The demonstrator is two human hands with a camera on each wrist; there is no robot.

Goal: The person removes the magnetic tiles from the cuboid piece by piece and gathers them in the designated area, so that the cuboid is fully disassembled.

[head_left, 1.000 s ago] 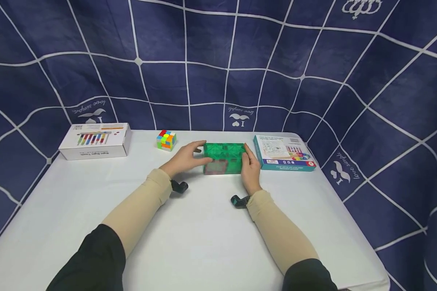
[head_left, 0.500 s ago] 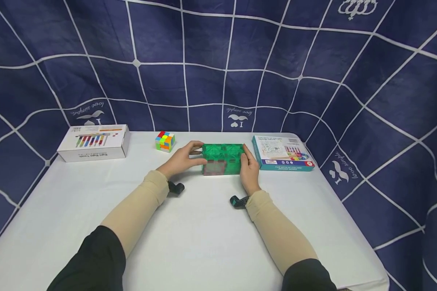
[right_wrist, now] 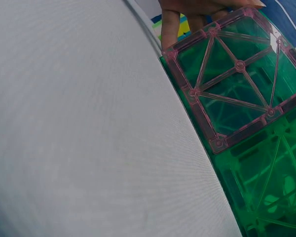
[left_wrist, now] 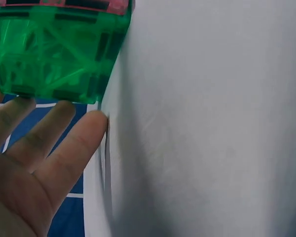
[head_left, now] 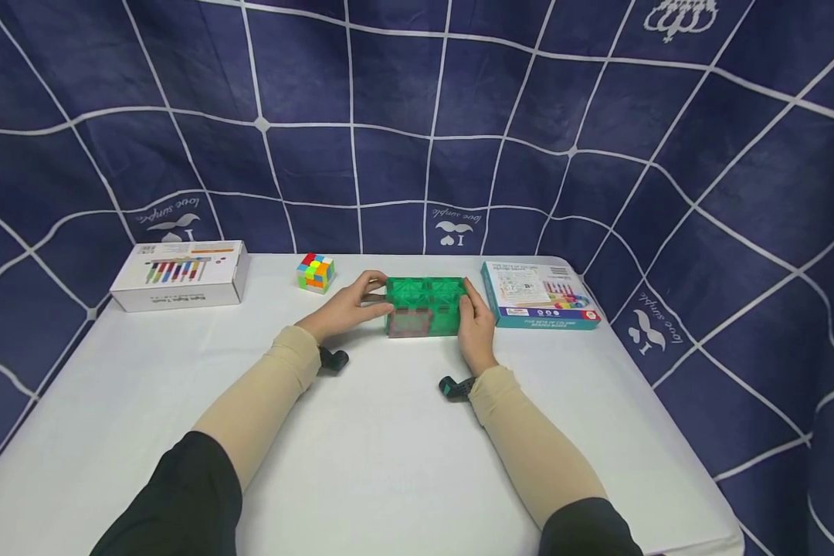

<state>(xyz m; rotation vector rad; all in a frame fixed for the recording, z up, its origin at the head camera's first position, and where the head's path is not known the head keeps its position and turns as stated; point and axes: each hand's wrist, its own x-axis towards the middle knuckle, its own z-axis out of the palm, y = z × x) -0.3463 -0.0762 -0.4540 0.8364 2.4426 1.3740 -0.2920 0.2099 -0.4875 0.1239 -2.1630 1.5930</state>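
Observation:
A low box of see-through green magnetic tiles (head_left: 427, 293), with one pinkish tile (head_left: 409, 323) in its front left, stands on the white table between both hands. My left hand (head_left: 344, 309) touches the box's left end, thumb towards the front and fingers towards the back. In the left wrist view its fingers (left_wrist: 71, 148) are fairly straight, with tips right at the green edge. My right hand (head_left: 477, 328) lies along the right end, thumb and forefinger against it; its other fingers are hidden. In the right wrist view the pinkish tile (right_wrist: 239, 65) shows its frame of crossing bars.
A puzzle cube (head_left: 316, 273) stands behind the left hand. At the back left is a white carton (head_left: 181, 274), and right of the box lies a flat teal box (head_left: 542, 295). A blue checked curtain (head_left: 389, 93) hangs behind the table (head_left: 389, 463).
My left hand draws back slightly from the front of the green box, its thumb now at the left end. The right hand and the box stay almost in place; the view shifts slightly.

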